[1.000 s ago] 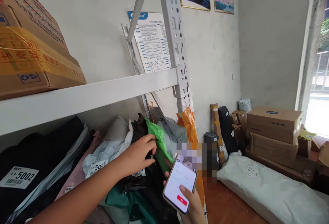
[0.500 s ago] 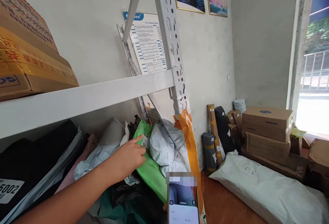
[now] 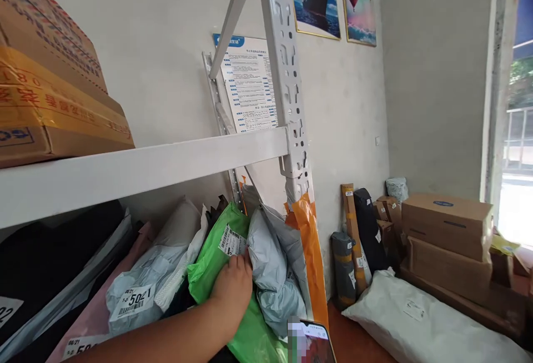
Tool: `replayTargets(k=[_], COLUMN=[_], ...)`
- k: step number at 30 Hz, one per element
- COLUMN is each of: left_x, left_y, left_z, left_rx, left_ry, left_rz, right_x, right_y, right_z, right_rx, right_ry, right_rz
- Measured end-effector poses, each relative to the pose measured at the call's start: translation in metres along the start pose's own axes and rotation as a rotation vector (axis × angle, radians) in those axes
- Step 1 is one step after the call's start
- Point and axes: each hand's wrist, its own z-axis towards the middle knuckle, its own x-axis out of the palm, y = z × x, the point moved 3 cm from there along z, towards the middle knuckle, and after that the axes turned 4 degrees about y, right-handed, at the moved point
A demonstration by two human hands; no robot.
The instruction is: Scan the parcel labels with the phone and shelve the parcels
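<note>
My left hand [image 3: 234, 282] reaches in from the bottom left, back of the hand toward me. Its fingers are bent over the right side of a bright green parcel bag [image 3: 208, 266], just below a white barcode label [image 3: 232, 240]. Their tips are hidden between it and a light grey parcel bag [image 3: 268, 257] beside it. A phone [image 3: 320, 346] with a lit screen, partly blurred out, stands upright at the bottom edge. My right hand is out of view. Left of the green bag, a pale plastic parcel [image 3: 145, 274] bears a label reading 5021.
A white shelf beam [image 3: 166, 171] crosses above the parcels and joins a perforated post [image 3: 287, 85] wrapped in orange tape [image 3: 310, 257]. Cardboard boxes [image 3: 449, 230] and a long white parcel [image 3: 437, 318] lie at right. A taped carton [image 3: 62, 107] sits on the upper shelf.
My left hand has gone from pointing at the green bag's label to bending its fingers over the bag's side. The green bag's upper part leans further left. The phone is lower in view.
</note>
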Motion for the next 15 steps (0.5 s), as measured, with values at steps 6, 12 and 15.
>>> replayTargets(k=[6,12,15], left_x=[0.014,0.038,0.047], left_y=[0.004,0.001,-0.001], left_z=[-0.027,-0.034,-0.027], left_rx=[0.006,-0.248,-0.439], left_ry=[0.105,-0.318,-0.491], left_rz=[-0.305,-0.359,-0.319], right_x=[0.001,-0.003,0.004], right_y=[0.013,0.026,0.024], right_z=[0.044,0.051,0.040], right_rx=[0.056,0.145,0.186], right_ry=[0.089,0.247,0.332], right_rz=[-0.076,-0.136,-0.148])
